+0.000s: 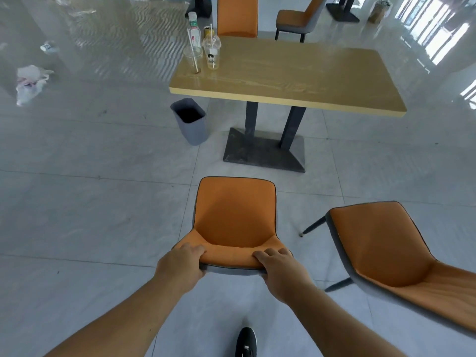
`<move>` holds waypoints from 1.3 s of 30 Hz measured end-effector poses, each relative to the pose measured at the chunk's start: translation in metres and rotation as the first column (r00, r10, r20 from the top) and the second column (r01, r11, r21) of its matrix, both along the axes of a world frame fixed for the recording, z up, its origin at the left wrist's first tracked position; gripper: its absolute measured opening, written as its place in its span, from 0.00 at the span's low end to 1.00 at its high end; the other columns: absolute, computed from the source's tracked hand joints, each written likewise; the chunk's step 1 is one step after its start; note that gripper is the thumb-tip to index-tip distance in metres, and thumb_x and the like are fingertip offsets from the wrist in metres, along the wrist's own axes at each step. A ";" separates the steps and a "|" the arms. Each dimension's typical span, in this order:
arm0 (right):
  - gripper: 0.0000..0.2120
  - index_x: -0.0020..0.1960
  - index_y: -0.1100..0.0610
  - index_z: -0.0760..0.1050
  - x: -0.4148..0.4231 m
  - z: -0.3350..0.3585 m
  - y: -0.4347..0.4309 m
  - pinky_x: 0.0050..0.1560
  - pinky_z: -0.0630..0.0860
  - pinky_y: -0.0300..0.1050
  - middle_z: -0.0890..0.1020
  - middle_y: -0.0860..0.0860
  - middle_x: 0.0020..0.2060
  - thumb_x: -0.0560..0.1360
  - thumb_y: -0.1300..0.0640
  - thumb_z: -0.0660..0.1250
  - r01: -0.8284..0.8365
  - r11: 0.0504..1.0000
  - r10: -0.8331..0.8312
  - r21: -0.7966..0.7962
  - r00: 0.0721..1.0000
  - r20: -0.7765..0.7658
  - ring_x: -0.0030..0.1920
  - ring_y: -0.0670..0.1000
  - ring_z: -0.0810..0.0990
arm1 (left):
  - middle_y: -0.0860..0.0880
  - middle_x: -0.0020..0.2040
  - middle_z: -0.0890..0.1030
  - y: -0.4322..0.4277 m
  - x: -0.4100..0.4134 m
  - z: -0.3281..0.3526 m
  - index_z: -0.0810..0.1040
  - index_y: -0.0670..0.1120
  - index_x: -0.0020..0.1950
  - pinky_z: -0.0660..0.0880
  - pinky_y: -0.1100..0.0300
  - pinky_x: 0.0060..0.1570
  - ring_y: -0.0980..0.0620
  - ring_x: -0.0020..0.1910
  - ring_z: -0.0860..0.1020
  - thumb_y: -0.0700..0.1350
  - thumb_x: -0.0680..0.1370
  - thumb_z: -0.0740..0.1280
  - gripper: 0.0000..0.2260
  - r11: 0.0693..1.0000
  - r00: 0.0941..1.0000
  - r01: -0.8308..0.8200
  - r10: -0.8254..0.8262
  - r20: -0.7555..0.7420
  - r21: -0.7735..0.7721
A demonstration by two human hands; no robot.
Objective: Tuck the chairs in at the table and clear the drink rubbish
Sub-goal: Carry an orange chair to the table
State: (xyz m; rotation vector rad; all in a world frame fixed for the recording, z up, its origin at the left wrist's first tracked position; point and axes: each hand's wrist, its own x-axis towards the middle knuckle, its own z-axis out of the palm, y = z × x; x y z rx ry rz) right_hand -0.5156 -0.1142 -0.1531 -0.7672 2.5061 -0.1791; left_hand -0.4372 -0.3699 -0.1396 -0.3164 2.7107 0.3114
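An orange chair (pixel 235 215) stands on the tiled floor in front of me, well short of the wooden table (pixel 296 76). My left hand (pixel 181 264) and my right hand (pixel 279 270) both grip the top edge of its backrest. A second orange chair (pixel 386 251) stands turned at an angle to my right. On the table's far left corner are a clear water bottle (pixel 194 30), an empty plastic cup with a straw (pixel 193 59), a lidded cup with a straw (pixel 212 52) and a can (pixel 207 31).
A grey waste bin (pixel 192 122) stands on the floor by the table's left near corner. Another orange chair (pixel 237 15) sits at the table's far side, one more chair (pixel 296 18) beyond it. White plastic bags (pixel 29 82) lie on the floor far left.
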 end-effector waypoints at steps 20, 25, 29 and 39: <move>0.21 0.76 0.45 0.65 -0.289 0.003 -0.109 0.58 0.78 0.54 0.76 0.48 0.66 0.84 0.52 0.61 0.088 0.996 -0.088 0.011 0.996 -0.019 0.67 0.57 0.70 | 0.52 0.61 0.80 -0.117 -0.303 0.001 0.74 0.57 0.67 0.79 0.54 0.49 0.48 0.52 0.79 0.60 0.78 0.69 0.19 0.997 0.998 0.065 -0.064 -0.018 0.042; 0.19 0.74 0.44 0.68 -0.362 0.002 -0.122 0.57 0.79 0.56 0.77 0.48 0.66 0.84 0.53 0.61 0.102 0.995 -0.103 -0.016 0.994 -0.044 0.67 0.57 0.71 | 0.51 0.58 0.80 -0.125 -0.372 -0.001 0.75 0.58 0.65 0.79 0.52 0.48 0.48 0.50 0.79 0.58 0.77 0.70 0.17 0.999 0.998 0.019 -0.016 -0.066 0.042; 0.18 0.73 0.44 0.69 -0.398 0.003 -0.135 0.55 0.80 0.58 0.77 0.48 0.62 0.83 0.52 0.61 0.108 0.993 -0.111 -0.046 0.992 -0.063 0.64 0.57 0.72 | 0.50 0.54 0.77 -0.136 -0.411 0.001 0.76 0.56 0.63 0.73 0.54 0.41 0.47 0.45 0.76 0.56 0.77 0.72 0.16 1.000 0.996 -0.004 0.002 -0.087 -0.026; 0.18 0.72 0.44 0.68 -0.382 0.002 -0.144 0.52 0.81 0.56 0.77 0.48 0.60 0.82 0.47 0.64 0.088 0.994 -0.092 -0.060 0.994 -0.062 0.61 0.56 0.75 | 0.49 0.67 0.74 -0.142 -0.400 0.007 0.72 0.54 0.71 0.77 0.50 0.54 0.46 0.61 0.75 0.61 0.76 0.71 0.26 0.998 0.998 -0.053 0.054 0.025 -0.035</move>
